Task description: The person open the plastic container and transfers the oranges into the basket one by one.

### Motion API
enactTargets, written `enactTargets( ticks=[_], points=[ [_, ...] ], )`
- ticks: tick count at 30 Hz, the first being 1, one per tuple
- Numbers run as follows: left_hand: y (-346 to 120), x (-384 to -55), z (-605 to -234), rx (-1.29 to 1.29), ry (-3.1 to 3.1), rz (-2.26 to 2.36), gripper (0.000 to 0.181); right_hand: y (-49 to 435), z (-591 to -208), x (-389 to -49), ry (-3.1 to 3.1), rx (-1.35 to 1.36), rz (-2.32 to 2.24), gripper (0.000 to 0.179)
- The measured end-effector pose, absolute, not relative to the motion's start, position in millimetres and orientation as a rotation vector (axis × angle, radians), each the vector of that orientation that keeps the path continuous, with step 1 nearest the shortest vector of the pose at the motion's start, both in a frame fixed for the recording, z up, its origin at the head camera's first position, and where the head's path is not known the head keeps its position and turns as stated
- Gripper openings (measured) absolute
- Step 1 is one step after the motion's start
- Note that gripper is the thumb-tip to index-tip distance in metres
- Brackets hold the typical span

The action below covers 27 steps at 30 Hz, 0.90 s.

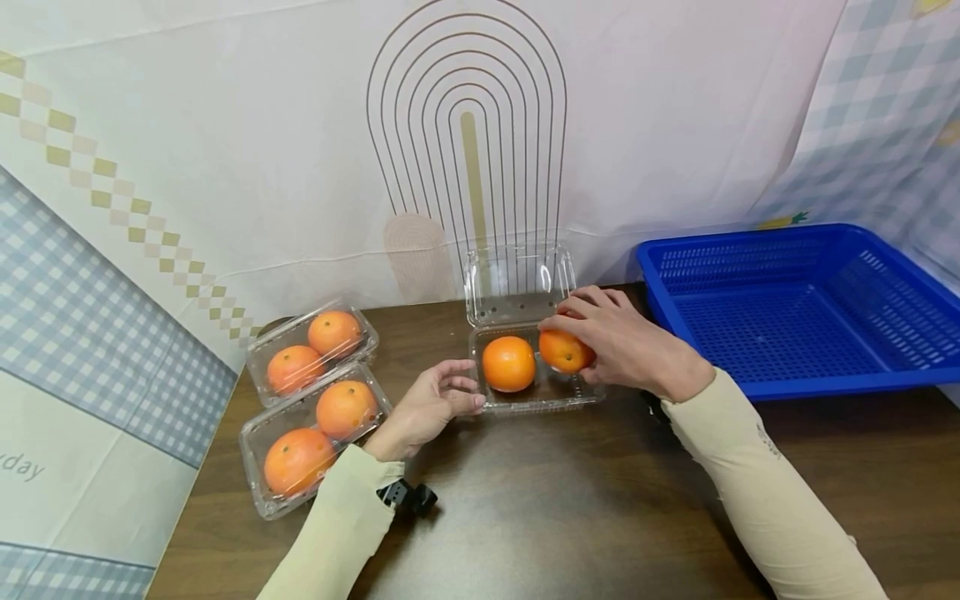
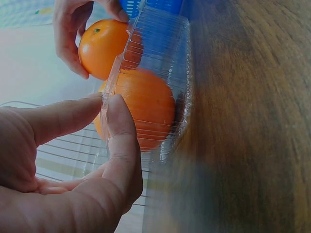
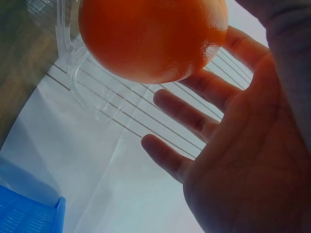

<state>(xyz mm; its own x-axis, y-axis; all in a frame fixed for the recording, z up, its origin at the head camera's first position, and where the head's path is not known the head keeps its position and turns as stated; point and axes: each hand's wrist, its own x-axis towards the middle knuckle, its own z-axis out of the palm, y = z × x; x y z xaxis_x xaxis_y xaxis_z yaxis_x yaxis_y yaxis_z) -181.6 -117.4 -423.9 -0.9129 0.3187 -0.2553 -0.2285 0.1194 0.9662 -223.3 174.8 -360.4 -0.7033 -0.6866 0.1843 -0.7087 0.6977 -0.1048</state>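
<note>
Head view: right hand (image 1: 630, 346) grips the held orange (image 1: 564, 352) over the open clear container (image 1: 528, 407); a second orange (image 1: 509, 364) lies inside, left of that grip. Left wrist view: left hand (image 2: 90, 196) pinches the container rim beside the second orange. Right wrist view: two fingers contact the held orange; blue basket (image 3: 26, 213), lower left of the grip.

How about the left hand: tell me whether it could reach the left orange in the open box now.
Probably yes: the left orange sits close to the left hand, with the raised lid leaving the top free. The hand would likely first release the box rim it pinches.
</note>
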Motion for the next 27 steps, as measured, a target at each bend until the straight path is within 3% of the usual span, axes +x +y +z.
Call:
enactTargets(
  ticks=[27],
  points=[
    [-117.8,-182.0,-425.3,0.069,1.984,1.849,0.061,175.4,-357.4,-220.1,-2.782,1.13,0.268,0.07]
  ],
)
